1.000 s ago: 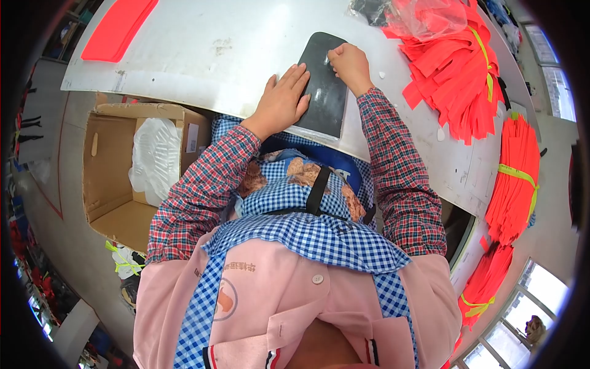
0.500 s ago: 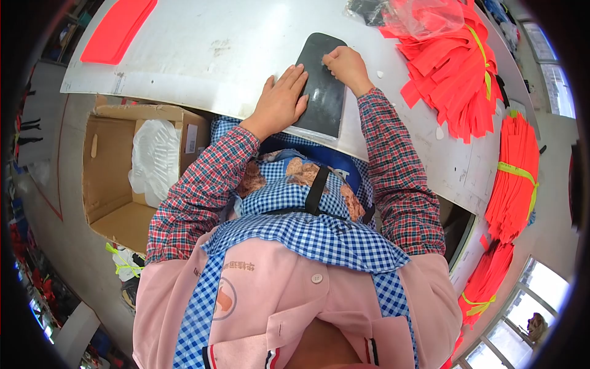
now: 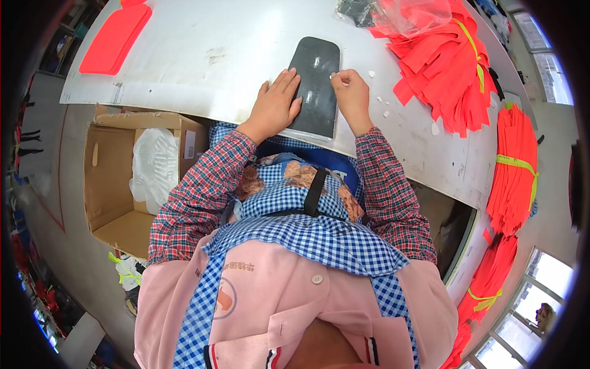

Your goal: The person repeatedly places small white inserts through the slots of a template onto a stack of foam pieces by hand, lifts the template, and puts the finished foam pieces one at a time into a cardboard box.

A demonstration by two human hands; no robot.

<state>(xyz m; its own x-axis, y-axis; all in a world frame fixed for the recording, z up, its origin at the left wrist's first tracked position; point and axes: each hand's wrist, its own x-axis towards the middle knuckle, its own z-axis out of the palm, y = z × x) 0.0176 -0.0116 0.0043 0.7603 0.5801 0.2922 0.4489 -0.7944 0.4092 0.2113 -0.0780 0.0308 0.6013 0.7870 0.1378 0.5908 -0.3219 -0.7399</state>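
A dark, glossy flat panel (image 3: 314, 92) with a rounded far end lies on the white table in front of me. My left hand (image 3: 271, 106) rests flat along its left edge, fingers stretched out. At the right edge my right hand (image 3: 353, 98) pinches a small white chip (image 3: 334, 75), which looks like tailor's chalk. Most of that chip is hidden by the fingertips. Several similar loose white chips (image 3: 372, 74) are scattered on the table to the right of this hand.
Flat red pieces (image 3: 115, 40) are stacked at the table's far left. On the right lies a bundle of red strips (image 3: 442, 67) tied with yellow, a clear plastic bag (image 3: 415, 15) over its top. More tied red bundles (image 3: 515, 169) hang beyond. A cardboard box (image 3: 110, 224) stands at lower left.
My right hand has moved back toward me along the panel's right edge, and the white chip now shows at its fingertips. My left hand stays flat on the panel.
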